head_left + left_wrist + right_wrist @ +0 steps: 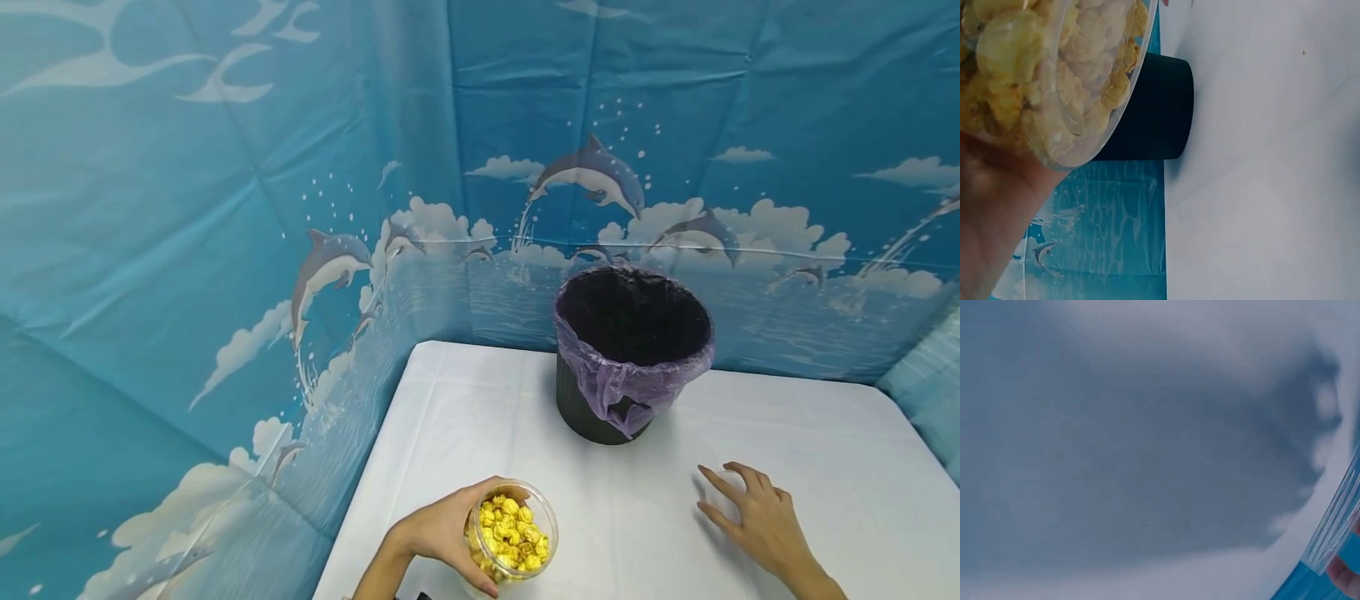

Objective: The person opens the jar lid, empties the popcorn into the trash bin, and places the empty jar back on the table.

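Observation:
My left hand (453, 529) grips an uncapped clear plastic jar (552, 521) from its left side, thumb near the front and fingers round the back. Yellow popcorn (513, 533) fills it, and the jar's mouth tilts toward the head camera. In the left wrist view the jar (1063, 150) fills the upper left. To the right, over the white table, my right hand (768, 525) is palm down with spread fingers. At the lower right of the right wrist view, its fingers (1342, 578) hold a ridged clear plastic lid (1332, 534), which barely shows in the head view.
A black trash bin (588, 417) with a purple bag (611, 379) folded over its rim stands toward the table's far edge. Blue dolphin-print curtains (420, 283) close in the white-covered table (465, 417) behind and on the left.

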Motion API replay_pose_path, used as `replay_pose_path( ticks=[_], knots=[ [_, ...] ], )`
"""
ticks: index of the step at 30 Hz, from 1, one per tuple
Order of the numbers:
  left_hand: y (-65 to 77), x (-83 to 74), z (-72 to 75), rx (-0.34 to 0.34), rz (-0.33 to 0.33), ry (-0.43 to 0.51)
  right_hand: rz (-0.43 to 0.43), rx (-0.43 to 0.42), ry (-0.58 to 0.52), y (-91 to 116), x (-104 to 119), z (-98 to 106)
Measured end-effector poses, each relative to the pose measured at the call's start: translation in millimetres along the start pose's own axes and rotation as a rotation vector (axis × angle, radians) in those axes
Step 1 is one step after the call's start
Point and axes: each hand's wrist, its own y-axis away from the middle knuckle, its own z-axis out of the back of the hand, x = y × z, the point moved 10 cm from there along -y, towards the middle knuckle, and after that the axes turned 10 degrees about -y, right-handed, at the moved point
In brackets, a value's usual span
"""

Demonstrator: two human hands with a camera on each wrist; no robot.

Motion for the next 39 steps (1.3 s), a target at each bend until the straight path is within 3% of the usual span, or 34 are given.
replay_pose_path(
  ticks=[8, 15, 22, 25, 29, 34, 39],
  knots=[
    [-0.2, 3.1, -0.2, -0.002, 0.018, 0.009, -0.121, 0.150, 0.033, 10.7, -16.6, -28.7],
    [0.4, 5.2, 1.1, -0.030, 0.042, -0.006, -0.081, 0.083, 0.024, 18.3, -13.2, -32.1],
    [1.0, 8.7, 0.3, -0.050, 0.061, -0.011, -0.142, 0.253, -0.072, 5.2, -16.9, -27.0],
    [2.2, 9.4, 1.0, -0.048, 0.059, -0.009, -0.169, 0.316, -0.139, -11.6, -21.0, -16.6],
    [4.6, 9.7, 4.1, -0.052, 0.057, -0.011, -0.218, 0.395, -0.193, -52.2, -25.7, 8.4],
    [7.4, 10.4, 6.6, -0.061, 0.061, -0.012, -0.203, 0.408, -0.273, -115.5, -20.6, 62.8],
    [10.5, 12.6, 7.5, -0.071, 0.067, -0.017, -0.200, 0.412, -0.267, -172.3, -6.5, 109.2]
  ],
)
